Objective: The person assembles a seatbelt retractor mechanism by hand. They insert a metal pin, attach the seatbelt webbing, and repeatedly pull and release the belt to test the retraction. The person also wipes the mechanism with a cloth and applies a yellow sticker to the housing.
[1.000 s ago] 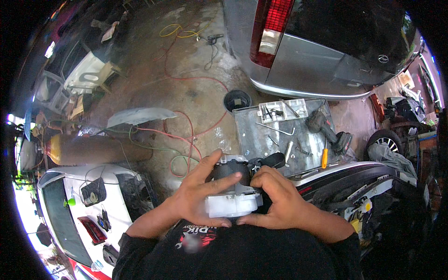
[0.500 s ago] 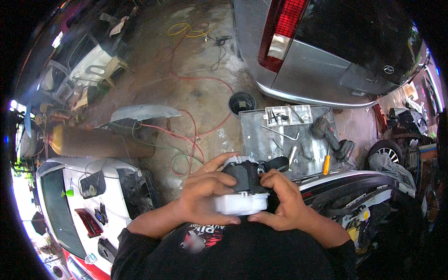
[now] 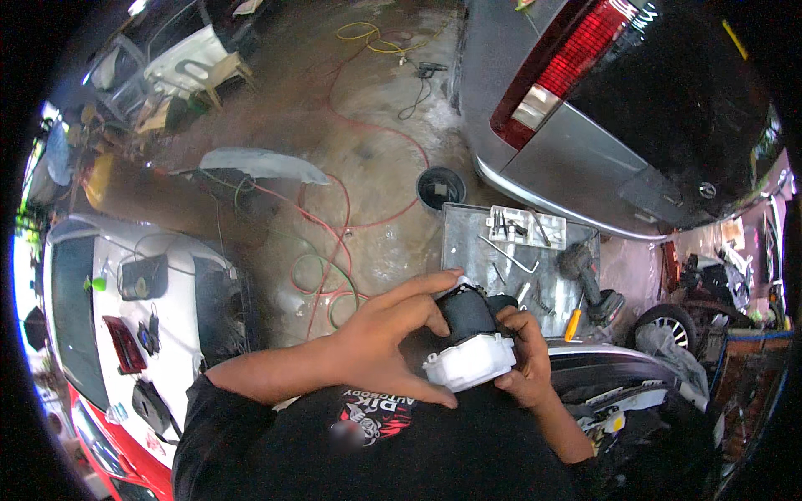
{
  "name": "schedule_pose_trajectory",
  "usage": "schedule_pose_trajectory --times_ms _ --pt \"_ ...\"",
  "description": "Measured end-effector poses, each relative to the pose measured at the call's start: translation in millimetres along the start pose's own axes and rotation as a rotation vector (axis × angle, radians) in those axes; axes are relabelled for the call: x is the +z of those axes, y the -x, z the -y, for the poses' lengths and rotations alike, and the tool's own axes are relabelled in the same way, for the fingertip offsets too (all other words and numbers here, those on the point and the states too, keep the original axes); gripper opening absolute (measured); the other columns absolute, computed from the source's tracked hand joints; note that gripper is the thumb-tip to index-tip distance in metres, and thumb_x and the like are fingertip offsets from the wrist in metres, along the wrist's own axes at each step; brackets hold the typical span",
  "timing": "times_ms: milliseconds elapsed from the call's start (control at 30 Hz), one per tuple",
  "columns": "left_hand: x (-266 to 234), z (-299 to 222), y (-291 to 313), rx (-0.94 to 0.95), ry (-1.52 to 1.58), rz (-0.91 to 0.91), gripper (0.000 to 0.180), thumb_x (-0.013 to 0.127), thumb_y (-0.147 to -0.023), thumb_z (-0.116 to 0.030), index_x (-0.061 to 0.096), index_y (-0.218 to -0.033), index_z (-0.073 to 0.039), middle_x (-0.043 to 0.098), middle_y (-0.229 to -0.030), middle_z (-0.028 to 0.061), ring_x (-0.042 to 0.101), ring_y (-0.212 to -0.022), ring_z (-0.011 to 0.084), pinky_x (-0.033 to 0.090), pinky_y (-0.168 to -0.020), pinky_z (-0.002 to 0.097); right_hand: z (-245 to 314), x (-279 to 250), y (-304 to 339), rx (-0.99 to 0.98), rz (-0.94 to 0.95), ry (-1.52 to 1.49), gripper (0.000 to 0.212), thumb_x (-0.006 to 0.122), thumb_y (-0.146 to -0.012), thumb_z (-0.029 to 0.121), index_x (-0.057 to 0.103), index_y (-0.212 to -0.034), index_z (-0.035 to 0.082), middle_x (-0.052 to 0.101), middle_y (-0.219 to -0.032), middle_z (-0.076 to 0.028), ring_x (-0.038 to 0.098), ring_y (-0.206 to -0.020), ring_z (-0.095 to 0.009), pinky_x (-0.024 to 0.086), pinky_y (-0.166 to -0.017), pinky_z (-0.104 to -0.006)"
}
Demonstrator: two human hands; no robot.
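In front of my chest is a seat belt retractor [image 3: 469, 365], with a dark webbing roll and white plastic end housings. My left hand [image 3: 380, 338] holds it from the left, fingers curled over the far end and the dark roll, thumb stretched along the near side below the white housing. On the other side my right hand [image 3: 528, 359] grips the retractor, fingers at the dark part and thumb by the white housing. The unit sits tilted between both hands. My fingers partly hide its far end and right side.
Beyond my hands a grey work surface [image 3: 468, 230] carries a compartment box [image 3: 526, 227], a cordless drill [image 3: 585, 280] and a screwdriver [image 3: 573, 325]. A black bucket [image 3: 440, 189] and red hose [image 3: 347, 200] are on the floor. Cars stand left [image 3: 180, 321] and far right [image 3: 535, 171].
The retractor has moved right and turned, its white housing now slanting up to the right. My left hand has opened wider around it. The whole view has shifted slightly.
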State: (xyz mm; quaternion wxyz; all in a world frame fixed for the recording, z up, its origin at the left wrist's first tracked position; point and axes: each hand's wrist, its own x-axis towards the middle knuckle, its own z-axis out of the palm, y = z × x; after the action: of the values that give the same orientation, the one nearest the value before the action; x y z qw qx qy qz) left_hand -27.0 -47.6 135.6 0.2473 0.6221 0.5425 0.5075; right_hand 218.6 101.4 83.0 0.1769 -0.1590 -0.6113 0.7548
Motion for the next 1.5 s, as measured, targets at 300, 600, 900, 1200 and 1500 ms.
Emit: schedule_pose_trajectory --times_ms 300,600,900,1200,1500 --pt "19 6 -6 0.021 0.038 -0.146 0.048 0.099 -0.067 -0.024 0.06 -0.086 -0.004 0.059 -0.141 0.0272 0.055 -0.142 0.0479 0.049 -0.114 0.0478 7 10 -11 0.101 -0.106 0.042 0.106 0.097 -0.07 0.051 0.039 -0.145 0.003 0.05 -0.135 -0.013 0.049 -0.129 -0.025 0.036 -0.114 -0.0413" --pt "18 11 -9 0.054 0.035 -0.119 0.047 0.099 -0.069 -0.024 0.06 -0.086 -0.005 0.062 -0.136 0.0214 0.052 -0.143 0.0509 0.049 -0.114 0.0543 -13 -5 -6 0.01 -0.112 0.114 0.105 0.094 -0.075 0.058 0.041 -0.147 0.003 0.049 -0.14 -0.012 0.048 -0.135 -0.025 0.036 -0.116 -0.0421" --pt "14 -1 -16 0.041 -0.081 -0.049 0.061 0.102 -0.066 -0.041 0.066 -0.1 -0.005 0.049 -0.151 0.0256 0.048 -0.147 0.0495 0.044 -0.118 0.0546 -5 -5 -8 0.105 -0.176 -0.01 0.112 0.086 -0.081 0.066 0.035 -0.157 0.002 0.049 -0.145 -0.012 0.051 -0.136 -0.025 0.04 -0.116 -0.0409" --pt "29 12 -21 0.122 -0.174 -0.089 0.058 0.092 -0.08 -0.037 0.059 -0.111 0.0 0.044 -0.15 0.0331 0.043 -0.143 0.0543 0.038 -0.119 0.0587 1 5 -17 0.09 -0.266 -0.128 0.116 0.077 -0.086 0.07 0.026 -0.165 0.002 0.049 -0.152 -0.016 0.057 -0.132 -0.026 0.049 -0.11 -0.0402" --pt "32 7 -25 0.09 -0.134 -0.065 0.052 0.087 -0.085 -0.028 0.054 -0.114 0.0 0.038 -0.153 0.0376 0.039 -0.141 0.0589 0.034 -0.118 0.0619 19 6 -22 0.063 -0.277 0.174 0.14 0.089 -0.064 0.08 0.028 -0.164 0.004 0.054 -0.132 -0.01 0.059 -0.121 -0.023 0.05 -0.104 -0.0386"
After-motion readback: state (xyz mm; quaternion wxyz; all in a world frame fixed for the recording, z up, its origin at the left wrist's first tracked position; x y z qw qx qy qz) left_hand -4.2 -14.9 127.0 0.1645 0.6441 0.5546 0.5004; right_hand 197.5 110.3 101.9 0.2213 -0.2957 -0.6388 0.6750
